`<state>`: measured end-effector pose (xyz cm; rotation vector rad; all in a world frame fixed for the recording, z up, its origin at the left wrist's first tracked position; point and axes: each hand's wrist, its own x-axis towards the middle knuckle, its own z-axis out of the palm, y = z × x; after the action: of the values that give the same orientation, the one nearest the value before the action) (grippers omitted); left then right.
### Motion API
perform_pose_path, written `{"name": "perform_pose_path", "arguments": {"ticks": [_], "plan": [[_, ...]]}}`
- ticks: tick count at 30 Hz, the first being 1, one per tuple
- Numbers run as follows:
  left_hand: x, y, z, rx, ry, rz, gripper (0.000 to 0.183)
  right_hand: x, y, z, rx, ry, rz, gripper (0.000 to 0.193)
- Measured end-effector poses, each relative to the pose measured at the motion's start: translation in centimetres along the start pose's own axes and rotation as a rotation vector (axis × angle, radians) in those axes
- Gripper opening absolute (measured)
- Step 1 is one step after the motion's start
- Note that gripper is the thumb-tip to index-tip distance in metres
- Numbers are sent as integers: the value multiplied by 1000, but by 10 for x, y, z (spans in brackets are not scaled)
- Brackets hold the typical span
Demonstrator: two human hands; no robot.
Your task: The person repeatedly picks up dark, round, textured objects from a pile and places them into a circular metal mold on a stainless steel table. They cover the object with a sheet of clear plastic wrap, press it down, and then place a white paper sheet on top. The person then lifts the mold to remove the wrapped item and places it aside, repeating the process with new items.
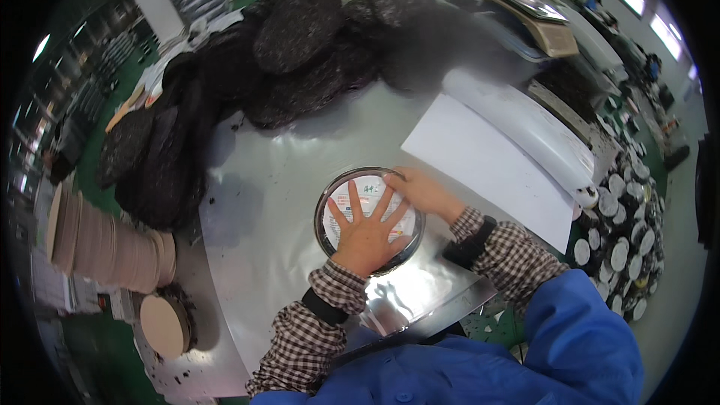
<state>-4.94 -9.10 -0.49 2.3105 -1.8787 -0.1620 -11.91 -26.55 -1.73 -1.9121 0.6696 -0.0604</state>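
On the metal tabletop lies a flat round dark pack (322, 231), its rim shiny like clear film. A white round label (369, 187) with coloured print covers its middle. Spread wide, my left hand (365, 238) rests flat on this label, fingers pointing away from me. At the pack's upper right edge, my right hand (424, 191) has its fingers bent round the rim, with a fingertip over the label's edge. The underside of the pack is hidden. Checked sleeve covers with black bands are on both my forearms.
Large dark shaggy discs (300, 30) are heaped at the far side and left. Pale round boards (112, 240) stand stacked at the left, near a single round block (165, 326). A white sheet roll (517, 127) lies right. Beyond are a scale (540, 22) and many small round packs (619, 251).
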Motion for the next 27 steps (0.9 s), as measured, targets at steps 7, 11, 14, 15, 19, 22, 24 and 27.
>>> {"name": "perform_pose_path", "arguments": {"ticks": [7,11,14,15,19,22,24,27], "plan": [[-36,-37,-34,-436,-45,201,38,4,12,3,-67,39,-219,36],[-49,-56,-3,-822,288,-585,40,5,13,5,37,-56,-120,35],[-58,-70,1,-1158,192,-582,44,4,13,15,-49,-2,-236,36],[-63,-70,1,-1252,240,-523,45,5,16,16,-78,19,-284,36],[-91,-43,15,-2054,226,-443,41,-5,27,6,222,-16,-326,42],[-74,-18,23,-2394,320,-415,30,-13,20,-17,109,-122,-465,60],[-66,-23,35,-2389,412,-380,28,-46,-15,-42,-25,-112,-617,69],[-42,-28,44,-2167,685,-558,34,-129,-64,-96,-58,-19,-508,86]]}}
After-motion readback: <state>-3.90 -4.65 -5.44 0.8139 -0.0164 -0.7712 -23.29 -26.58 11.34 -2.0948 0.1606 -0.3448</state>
